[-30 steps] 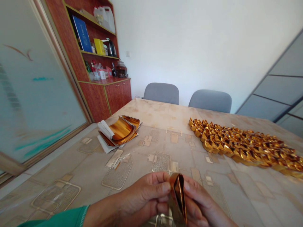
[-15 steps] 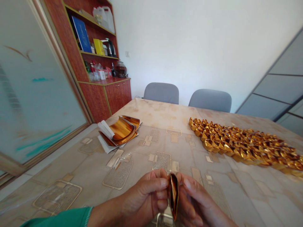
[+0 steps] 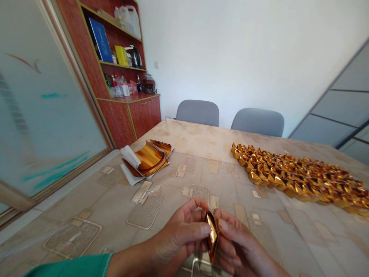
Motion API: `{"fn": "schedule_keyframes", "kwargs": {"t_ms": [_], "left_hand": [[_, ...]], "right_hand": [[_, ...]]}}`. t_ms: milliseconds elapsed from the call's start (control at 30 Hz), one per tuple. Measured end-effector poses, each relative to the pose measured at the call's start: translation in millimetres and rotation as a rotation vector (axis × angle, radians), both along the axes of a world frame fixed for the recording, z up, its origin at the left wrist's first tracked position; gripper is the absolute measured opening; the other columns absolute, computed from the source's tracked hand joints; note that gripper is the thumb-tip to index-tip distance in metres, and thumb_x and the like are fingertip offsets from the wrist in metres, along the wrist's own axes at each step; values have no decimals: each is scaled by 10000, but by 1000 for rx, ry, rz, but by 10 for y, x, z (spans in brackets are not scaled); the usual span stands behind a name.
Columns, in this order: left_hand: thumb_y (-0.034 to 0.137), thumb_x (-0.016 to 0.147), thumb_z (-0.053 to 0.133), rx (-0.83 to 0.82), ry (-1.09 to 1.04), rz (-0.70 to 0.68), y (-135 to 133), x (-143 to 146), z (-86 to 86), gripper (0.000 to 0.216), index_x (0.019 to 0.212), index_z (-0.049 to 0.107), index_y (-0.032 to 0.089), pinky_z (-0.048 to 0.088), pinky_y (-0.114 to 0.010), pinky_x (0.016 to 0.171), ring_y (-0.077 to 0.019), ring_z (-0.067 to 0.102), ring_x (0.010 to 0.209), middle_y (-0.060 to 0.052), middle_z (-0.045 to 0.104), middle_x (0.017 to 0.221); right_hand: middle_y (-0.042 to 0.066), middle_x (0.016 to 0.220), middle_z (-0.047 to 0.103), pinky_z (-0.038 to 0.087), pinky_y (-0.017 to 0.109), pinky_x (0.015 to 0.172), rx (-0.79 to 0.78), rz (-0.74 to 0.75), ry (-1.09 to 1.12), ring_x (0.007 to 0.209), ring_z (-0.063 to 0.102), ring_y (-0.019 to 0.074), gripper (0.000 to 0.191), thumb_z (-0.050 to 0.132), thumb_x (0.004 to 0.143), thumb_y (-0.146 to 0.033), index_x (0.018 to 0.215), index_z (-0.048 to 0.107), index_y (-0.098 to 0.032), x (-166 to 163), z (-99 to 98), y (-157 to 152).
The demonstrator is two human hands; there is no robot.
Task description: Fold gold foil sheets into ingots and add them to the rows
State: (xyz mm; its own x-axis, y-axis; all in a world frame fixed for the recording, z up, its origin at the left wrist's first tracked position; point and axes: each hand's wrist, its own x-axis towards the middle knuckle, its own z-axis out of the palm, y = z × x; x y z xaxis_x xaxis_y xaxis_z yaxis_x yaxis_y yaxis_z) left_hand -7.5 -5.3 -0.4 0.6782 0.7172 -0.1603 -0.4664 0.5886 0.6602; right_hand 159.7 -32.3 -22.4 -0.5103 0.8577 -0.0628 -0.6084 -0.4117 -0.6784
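Between my two hands, above the near part of the table, is a small folded piece of gold foil paper (image 3: 212, 234), narrow and pointed at its lower end. My left hand (image 3: 183, 232) pinches it from the left, the thumb pressed on its near face. On the other side my right hand (image 3: 238, 240) grips its right edge with thumb and fingers. A stack of curled gold foil sheets (image 3: 151, 157) with white backing lies at the left of the table. Rows of folded gold foil pieces (image 3: 294, 175) stand packed together on the right.
A patterned cloth covers the table (image 3: 173, 200). Two grey chairs (image 3: 197, 112) stand at its far side against the white wall. Back left is a red-brown shelf cabinet (image 3: 115, 115) with bottles and a kettle. A frosted glass door (image 3: 43, 107) is on the left.
The foil piece's dark opening has narrowed, and its shiny near face shows now. My left thumb has moved right onto that face, with the left fingers raised a little. The view has shifted slightly.
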Motion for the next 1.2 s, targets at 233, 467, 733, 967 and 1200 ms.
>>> {"fn": "schedule_keyframes", "kwargs": {"t_ms": [233,467,733,967,1200], "left_hand": [[324,688,825,27,123,50,14,9,5,437,962,504,209,393,-231,626,-110,586,685,29,607,786],[368,675,825,49,147,61,-7,35,11,429,980,569,207,440,-262,635,-147,631,689,11,623,806],[413,672,822,112,258,139,-2,63,11,354,839,618,176,406,-222,581,-104,558,614,20,595,708],[418,650,829,80,257,98,14,50,19,424,927,615,178,407,-238,598,-128,581,679,-5,619,808],[238,665,784,65,250,56,1,30,84,305,887,582,182,436,-265,675,-144,608,738,-5,634,828]], "right_hand": [[-126,427,347,246,182,411,3,-37,-128,365,200,48,302,713,854,-450,777,577,-191,-40,68,-19],[-102,502,355,218,213,466,-53,-75,-142,451,198,62,370,796,766,-451,707,536,-195,-21,51,-20],[-76,525,378,267,241,528,-79,-60,-174,491,281,81,374,807,740,-452,671,556,-183,-16,62,-20],[-81,528,370,237,224,511,-104,-89,-138,489,231,72,336,801,756,-426,702,584,-175,-15,37,-8],[-80,521,378,245,223,510,-84,-75,-141,479,262,73,321,792,767,-421,714,593,-174,-9,29,5]]}}
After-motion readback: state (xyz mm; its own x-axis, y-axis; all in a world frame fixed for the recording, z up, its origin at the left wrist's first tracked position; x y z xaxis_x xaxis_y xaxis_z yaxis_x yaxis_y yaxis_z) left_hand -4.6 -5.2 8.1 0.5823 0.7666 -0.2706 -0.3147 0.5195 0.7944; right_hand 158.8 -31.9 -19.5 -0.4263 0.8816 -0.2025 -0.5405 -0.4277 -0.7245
